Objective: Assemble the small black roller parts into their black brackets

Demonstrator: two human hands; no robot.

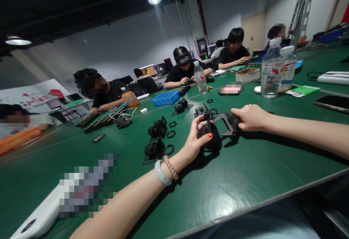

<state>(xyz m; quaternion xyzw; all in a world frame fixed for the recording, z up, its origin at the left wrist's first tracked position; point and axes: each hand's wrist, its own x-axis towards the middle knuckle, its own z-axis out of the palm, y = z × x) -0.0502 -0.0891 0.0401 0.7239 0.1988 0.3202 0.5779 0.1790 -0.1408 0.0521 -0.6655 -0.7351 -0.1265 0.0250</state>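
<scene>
Left forearm (133,195) in foreground: the left hand (193,141) grips a black part (215,142), toward which a wrench-like tool (231,122), clasped in the right hand (252,117), points leftward, mouth open.

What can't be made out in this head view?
- Head: black part, partly covered by the left hand.
- Head: tool, its handle mostly hidden by the right hand.
- Head: phone, cut off by the right edge.
- Head: white object, cut off by the bottom edge, upper end pixelated.
</scene>
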